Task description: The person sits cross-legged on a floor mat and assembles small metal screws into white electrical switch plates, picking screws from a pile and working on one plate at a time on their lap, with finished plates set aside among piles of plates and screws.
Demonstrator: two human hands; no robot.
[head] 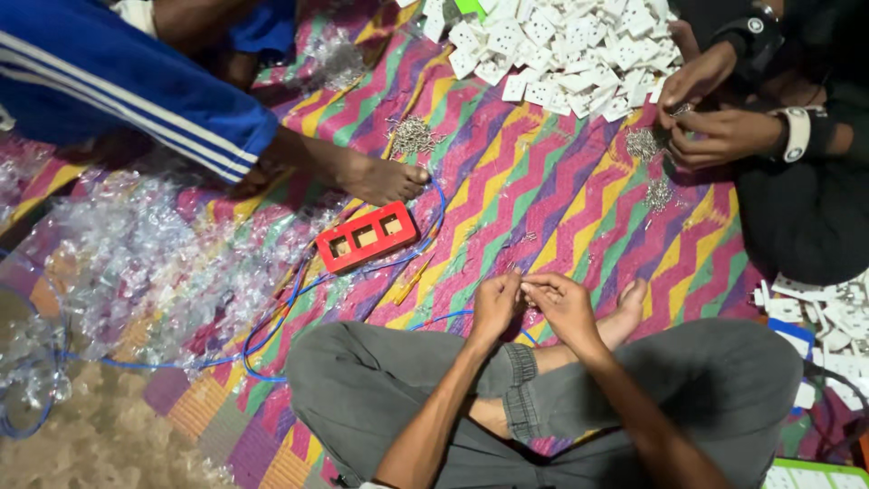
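Hands (pixel 529 303) together (fingertips pinching small pins (pixel 522 282))

There is a single view, from a camera worn on the person's head. It looks steeply down over the person's own crossed legs at the left hand (pixel 496 303) and the right hand (pixel 563 303), which meet fingertip to fingertip just below the frame's centre, close to the lens. Beyond the hands, up the frame, the zigzag-patterned mat (pixel 579 190) runs away from the camera to a heap of white plastic plates (pixel 561 50) at the top edge. Left of the hands lies a red frame (pixel 367 237); another person's hands (pixel 711 109) sit beyond and to the right.
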